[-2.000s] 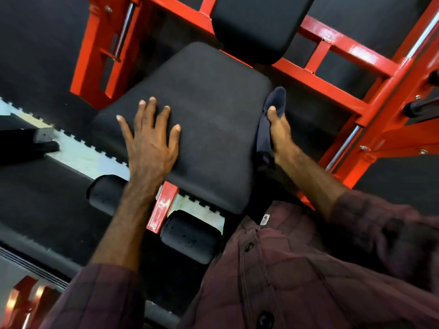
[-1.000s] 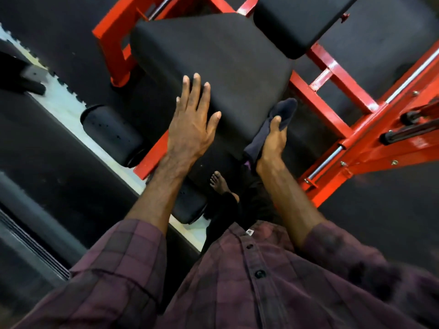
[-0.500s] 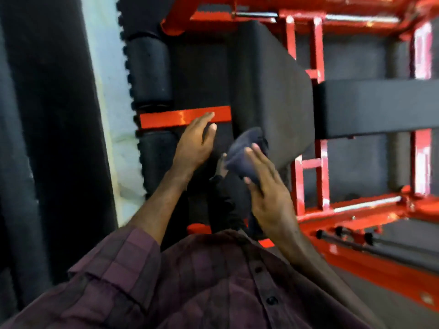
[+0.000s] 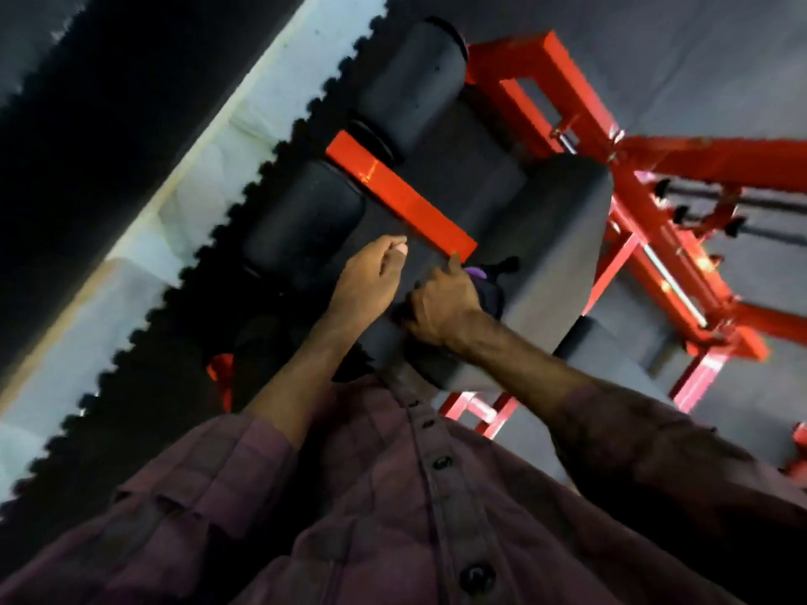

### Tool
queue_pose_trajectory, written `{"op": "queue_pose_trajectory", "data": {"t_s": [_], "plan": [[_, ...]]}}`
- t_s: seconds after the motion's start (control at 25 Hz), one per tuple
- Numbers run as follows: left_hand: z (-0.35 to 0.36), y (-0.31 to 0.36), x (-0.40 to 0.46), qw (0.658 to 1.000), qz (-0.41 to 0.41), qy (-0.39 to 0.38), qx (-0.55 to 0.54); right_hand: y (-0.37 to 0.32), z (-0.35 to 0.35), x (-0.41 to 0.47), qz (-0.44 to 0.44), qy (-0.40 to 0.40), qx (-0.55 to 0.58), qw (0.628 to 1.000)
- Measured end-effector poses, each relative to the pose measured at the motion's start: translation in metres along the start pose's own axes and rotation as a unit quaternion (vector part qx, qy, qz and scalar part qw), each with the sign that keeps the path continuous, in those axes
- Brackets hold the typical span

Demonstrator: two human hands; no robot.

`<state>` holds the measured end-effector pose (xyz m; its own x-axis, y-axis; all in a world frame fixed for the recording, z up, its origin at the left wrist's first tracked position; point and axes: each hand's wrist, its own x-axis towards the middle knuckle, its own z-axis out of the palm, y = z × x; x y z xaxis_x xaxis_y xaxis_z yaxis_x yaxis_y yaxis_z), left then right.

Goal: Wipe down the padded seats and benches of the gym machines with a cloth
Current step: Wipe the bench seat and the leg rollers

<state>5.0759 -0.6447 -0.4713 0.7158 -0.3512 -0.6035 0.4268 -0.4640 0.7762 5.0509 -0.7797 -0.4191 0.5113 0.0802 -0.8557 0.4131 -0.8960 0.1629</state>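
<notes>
The right hand grips a dark cloth bunched against the front edge of the padded seat. The left hand hangs relaxed, fingers loosely curled, holding nothing, near a black roller pad below the red frame bar.

Cloth — mostly hidden behind right hand; blurred

Both forearms are extended forward, close together. The left hand is held loosely curled, gripping nothing; the right hand is clenched.
</notes>
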Motion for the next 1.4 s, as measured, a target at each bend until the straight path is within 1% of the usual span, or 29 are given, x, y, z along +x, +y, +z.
{"op": "queue_pose_trajectory", "data": {"t_s": [0.04,0.08,0.12,0.2,0.24,0.32,0.36,0.4,0.52,0.56,0.68,0.72,0.84,0.88,0.96,1.0,1.04,1.12,1.16,1.2,1.28,1.32,1.36,1.4], "plan": [[0.006,-0.009,-0.004,0.999,-0.019,0.024,-0.022,0.01,-0.004,0.01,0.022,-0.01,-0.021,0.999],[0.013,-0.018,-0.007,0.997,-0.046,0.035,-0.044,0.019,-0.006,0.013,0.017,-0.02,-0.035,0.999],[0.02,-0.025,-0.01,0.996,-0.069,0.037,-0.052,0.026,-0.006,0.012,-0.013,-0.028,-0.049,0.998],[0.035,-0.03,-0.018,0.992,-0.114,0.043,-0.044,0.044,-0.007,0.008,-0.088,-0.014,-0.067,0.994],[0.041,-0.028,-0.02,0.991,-0.123,0.037,-0.036,0.057,-0.013,0.013,-0.088,-0.01,-0.066,0.994],[0.052,-0.019,-0.019,0.99,-0.133,-0.004,-0.036,0.088,-0.029,0.029,-0.04,-0.012,-0.05,0.998],[0.058,-0.015,-0.018,0.99,-0.134,-0.023,-0.039,0.098,-0.033,0.034,-0.03,-0.008,-0.053,0.998],[0.064,-0.011,-0.017,0.989,-0.136,-0.036,-0.038,0.102,-0.03,0.032,-0.042,0.003,-0.061,0.997],[0.073,-0.003,-0.011,0.988,-0.14,-0.055,-0.021,0.116,-0.019,0.018,-0.12,0.02,-0.043,0.992],[0.075,-0.002,-0.009,0.988,-0.138,-0.062,-0.016,0.133,-0.024,0.019,-0.107,0.021,-0.041,0.993],[0.074,0.006,-0.002,0.99,-0.115,-0.078,0.0,0.184,-0.046,0.041,0.016,0.027,-0.069,0.997],[0.076,0.01,0.002,0.991,-0.109,-0.078,-0.001,0.186,-0.048,0.043,0.022,0.024,-0.071,0.997],[0.083,0.034,0.012,0.992,-0.093,-0.082,0.006,0.167,-0.031,0.032,-0.042,0.02,-0.059,0.997],[0.085,0.042,0.015,0.992,-0.088,-0.086,0.008,0.174,-0.032,0.032,-0.04,0.026,-0.049,0.998],[0.087,0.053,0.022,0.992,-0.083,-0.092,0.022,0.209,-0.046,0.047,0.018,0.029,-0.039,0.999],[0.088,0.056,0.027,0.992,-0.083,-0.093,0.031,0.231,-0.051,0.057,0.057,0.019,-0.025,0.998],[0.089,0.057,0.031,0.992,-0.081,-0.093,0.034,0.253,-0.052,0.065,0.087,0.004,0.013,0.996],[0.09,0.059,0.036,0.991,-0.082,-0.098,0.041,0.28,-0.046,0.071,0.123,-0.007,0.128,0.984],[0.089,0.061,0.038,0.99,-0.084,-0.103,0.047,0.284,-0.043,0.066,0.128,0.003,0.194,0.973],[0.089,0.061,0.041,0.99,-0.085,-0.104,0.05,0.286,-0.039,0.058,0.131,0.025,0.262,0.956],[0.085,0.064,0.042,0.988,-0.091,-0.108,0.056,0.297,-0.028,0.034,0.148,0.083,0.379,0.91],[0.082,0.065,0.042,0.987,-0.093,-0.113,0.065,0.305,-0.022,0.02,0.165,0.096,0.413,0.891],[0.078,0.067,0.042,0.986,-0.097,-0.115,0.073,0.311,-0.02,0.009,0.19,0.095,0.44,0.873],[0.073,0.068,0.043,0.986,-0.098,-0.115,0.068,0.318,-0.017,0.006,0.218,0.087,0.477,0.847]]}}
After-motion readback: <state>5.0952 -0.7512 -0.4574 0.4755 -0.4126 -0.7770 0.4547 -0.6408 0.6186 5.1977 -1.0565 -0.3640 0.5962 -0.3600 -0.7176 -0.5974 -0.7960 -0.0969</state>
